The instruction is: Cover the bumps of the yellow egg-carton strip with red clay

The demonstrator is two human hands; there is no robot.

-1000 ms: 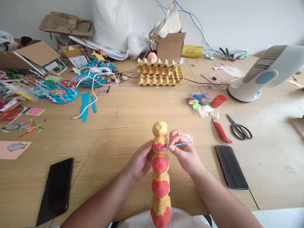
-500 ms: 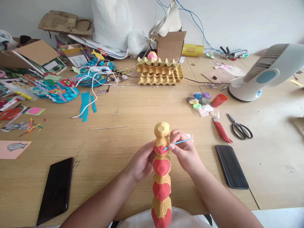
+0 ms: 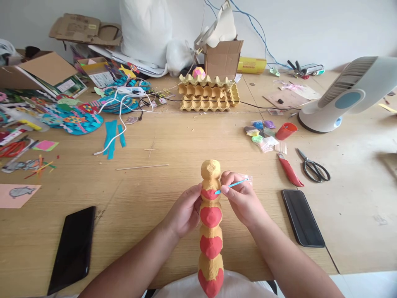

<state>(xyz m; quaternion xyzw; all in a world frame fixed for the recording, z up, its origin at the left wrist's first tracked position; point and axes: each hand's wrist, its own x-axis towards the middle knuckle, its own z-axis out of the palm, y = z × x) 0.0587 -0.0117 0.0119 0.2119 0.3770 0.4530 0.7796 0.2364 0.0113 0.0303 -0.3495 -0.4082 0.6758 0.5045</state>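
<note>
A strip cut from a yellow egg carton (image 3: 211, 232) points away from me, its bumps in a row. Several bumps carry red patches that look like modelling clay; the farthest bump is plain yellow. My left hand (image 3: 185, 210) grips the strip from its left side, thumb near the second bump and the other fingers partly hidden behind it. Pinched in my right hand (image 3: 240, 196) is a thin blue modelling tool (image 3: 232, 185). Its tip touches the right part of the small red patch (image 3: 209, 193) on the second bump.
Two phones flank my arms, one at left (image 3: 72, 244), one at right (image 3: 302, 217). Scissors (image 3: 314, 166), a red-handled cutter (image 3: 290, 169), a red cup (image 3: 285, 131) and small clay packets (image 3: 260, 130) lie at right. Egg cartons (image 3: 206, 99) and a fan (image 3: 338, 99) stand farther back.
The blue tool's tip has shifted slightly right along the red patch. The strip's near end has risen a little, showing more of the nearest red bump.
</note>
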